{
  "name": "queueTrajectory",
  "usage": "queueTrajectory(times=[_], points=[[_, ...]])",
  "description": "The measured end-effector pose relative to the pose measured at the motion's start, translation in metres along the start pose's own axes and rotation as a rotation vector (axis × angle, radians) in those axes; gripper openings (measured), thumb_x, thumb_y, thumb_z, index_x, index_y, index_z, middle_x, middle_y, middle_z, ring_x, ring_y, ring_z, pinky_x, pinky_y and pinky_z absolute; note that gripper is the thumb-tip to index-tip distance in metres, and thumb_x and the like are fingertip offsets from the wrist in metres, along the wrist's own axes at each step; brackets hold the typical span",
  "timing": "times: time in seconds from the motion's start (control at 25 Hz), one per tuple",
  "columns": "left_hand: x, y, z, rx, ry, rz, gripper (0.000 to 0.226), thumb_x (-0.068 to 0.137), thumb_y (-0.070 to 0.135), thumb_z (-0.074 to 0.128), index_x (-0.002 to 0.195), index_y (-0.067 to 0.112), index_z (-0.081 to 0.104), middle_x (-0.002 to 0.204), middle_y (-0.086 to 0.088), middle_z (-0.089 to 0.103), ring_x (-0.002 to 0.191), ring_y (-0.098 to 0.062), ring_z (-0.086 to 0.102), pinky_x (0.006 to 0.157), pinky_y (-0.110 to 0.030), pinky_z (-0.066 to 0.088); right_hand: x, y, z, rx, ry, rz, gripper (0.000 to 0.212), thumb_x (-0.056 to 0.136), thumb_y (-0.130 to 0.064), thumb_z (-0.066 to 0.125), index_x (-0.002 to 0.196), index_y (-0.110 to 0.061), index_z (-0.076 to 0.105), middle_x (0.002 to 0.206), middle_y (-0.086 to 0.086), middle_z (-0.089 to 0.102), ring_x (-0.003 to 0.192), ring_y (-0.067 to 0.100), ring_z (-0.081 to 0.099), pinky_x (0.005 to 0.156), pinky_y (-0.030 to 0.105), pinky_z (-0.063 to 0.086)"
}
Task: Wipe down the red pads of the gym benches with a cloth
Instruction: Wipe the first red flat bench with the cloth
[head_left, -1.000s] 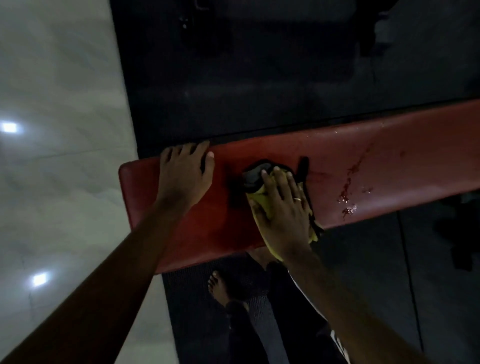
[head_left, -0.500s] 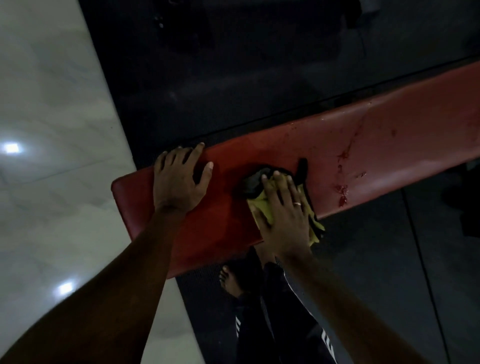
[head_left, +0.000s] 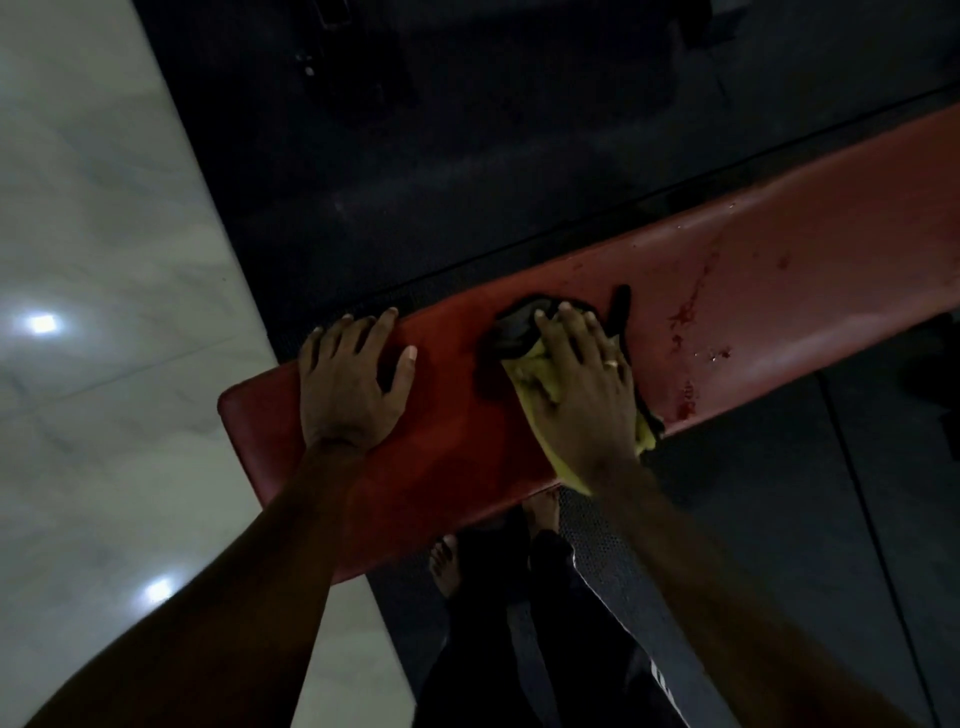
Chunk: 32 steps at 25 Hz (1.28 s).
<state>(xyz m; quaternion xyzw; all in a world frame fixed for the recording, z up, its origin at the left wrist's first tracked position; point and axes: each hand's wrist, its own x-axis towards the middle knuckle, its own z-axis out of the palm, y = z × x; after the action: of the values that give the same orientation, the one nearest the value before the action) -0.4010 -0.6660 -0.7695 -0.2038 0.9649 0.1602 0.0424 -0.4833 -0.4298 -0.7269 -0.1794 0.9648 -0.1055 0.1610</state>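
Note:
A long red bench pad (head_left: 779, 291) runs from lower left to upper right, with wet streaks and droplets on its right part. My right hand (head_left: 582, 389) presses flat on a yellow and black cloth (head_left: 524, 332) lying on the pad. Straight fingers cover most of the cloth, and a ring shows on one finger. My left hand (head_left: 353, 379) rests flat on the pad near its left end, fingers spread, holding nothing.
Dark rubber matting (head_left: 467, 156) lies beyond and beside the bench. Glossy pale floor tiles (head_left: 104, 260) fill the left side. My bare foot (head_left: 447, 566) and dark trouser legs stand on the mat just below the pad's near edge.
The view has tilted and shifted, so the pad slants more steeply. Both hands stay pressed on the pad, and the cloth under my right hand has barely moved.

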Motion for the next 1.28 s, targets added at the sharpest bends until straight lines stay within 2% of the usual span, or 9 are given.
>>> queueTrajectory(times=[0.16,0.36,0.52,0.6,0.8,0.88,1.0,1.2,1.28], points=[[0.002,0.000,-0.001,-0.007,-0.014,-0.003,0.059,0.097,0.055,0.036,0.145,0.023,0.048,0.137,-0.010,0.058,0.136,-0.031,0.044,0.117,-0.052,0.024,0.056,-0.014,-0.013,0.130,0.130,0.392,0.065,0.098,-0.048,0.048,0.156,-0.027,0.030,0.166,0.002,0.023,0.153,0.026,0.017,0.122,0.054,0.018],[0.001,-0.002,-0.004,-0.015,-0.056,0.011,0.058,0.097,0.054,0.038,0.145,0.023,0.048,0.138,-0.009,0.058,0.138,-0.030,0.042,0.116,-0.051,0.023,0.051,-0.055,-0.002,-0.084,0.060,-0.023,0.061,0.099,-0.051,0.046,0.155,-0.027,0.035,0.163,0.001,0.029,0.152,0.025,0.022,0.122,0.049,0.019],[0.003,-0.001,-0.008,-0.036,-0.083,-0.007,0.057,0.098,0.054,0.036,0.145,0.023,0.047,0.139,-0.009,0.057,0.137,-0.030,0.043,0.114,-0.053,0.027,0.020,-0.003,-0.014,0.145,0.204,0.559,0.065,0.098,-0.056,0.045,0.155,-0.030,0.032,0.164,-0.001,0.027,0.151,0.023,0.024,0.121,0.051,0.024],[0.001,0.001,-0.009,-0.052,-0.075,0.005,0.057,0.098,0.053,0.035,0.144,0.023,0.048,0.138,-0.010,0.057,0.136,-0.031,0.045,0.113,-0.053,0.029,0.011,-0.020,-0.008,0.200,0.261,0.772,0.064,0.099,-0.051,0.048,0.156,-0.030,0.031,0.165,0.000,0.025,0.151,0.024,0.023,0.120,0.052,0.024],[-0.002,0.001,-0.013,-0.061,-0.081,0.011,0.056,0.098,0.052,0.036,0.143,0.020,0.049,0.137,-0.013,0.058,0.134,-0.033,0.046,0.112,-0.056,0.030,0.014,-0.079,0.009,0.102,0.137,0.399,0.063,0.100,-0.055,0.046,0.157,-0.032,0.028,0.166,-0.004,0.022,0.154,0.021,0.016,0.123,0.045,0.016],[-0.001,0.004,-0.013,-0.049,-0.091,0.007,0.056,0.099,0.051,0.036,0.143,0.020,0.048,0.139,-0.013,0.057,0.134,-0.033,0.046,0.112,-0.055,0.029,-0.023,-0.052,0.009,0.174,0.167,0.502,0.065,0.099,-0.058,0.046,0.157,-0.034,0.027,0.166,-0.007,0.020,0.154,0.018,0.014,0.122,0.044,0.016],[-0.002,0.005,-0.009,-0.031,-0.070,0.025,0.054,0.100,0.051,0.037,0.143,0.020,0.048,0.138,-0.013,0.057,0.132,-0.033,0.047,0.111,-0.055,0.030,-0.080,-0.046,0.027,0.369,0.274,0.854,0.066,0.100,-0.055,0.047,0.158,-0.031,0.025,0.167,-0.003,0.019,0.154,0.021,0.015,0.120,0.053,0.025],[-0.002,0.005,-0.011,-0.058,-0.063,0.009,0.055,0.101,0.053,0.034,0.143,0.020,0.047,0.138,-0.013,0.057,0.130,-0.034,0.048,0.111,-0.055,0.031,-0.107,-0.075,0.050,0.306,0.168,0.618,0.065,0.101,-0.056,0.036,0.159,-0.033,0.017,0.168,-0.006,0.012,0.155,0.019,0.007,0.121,0.045,0.018],[-0.002,0.006,-0.013,-0.052,-0.094,0.009,0.057,0.101,0.055,0.032,0.144,0.020,0.046,0.140,-0.014,0.055,0.130,-0.035,0.048,0.111,-0.056,0.031,-0.091,-0.034,0.039,0.358,0.279,0.727,0.065,0.101,-0.054,0.043,0.159,-0.030,0.022,0.168,-0.002,0.015,0.155,0.021,0.011,0.122,0.050,0.023]])
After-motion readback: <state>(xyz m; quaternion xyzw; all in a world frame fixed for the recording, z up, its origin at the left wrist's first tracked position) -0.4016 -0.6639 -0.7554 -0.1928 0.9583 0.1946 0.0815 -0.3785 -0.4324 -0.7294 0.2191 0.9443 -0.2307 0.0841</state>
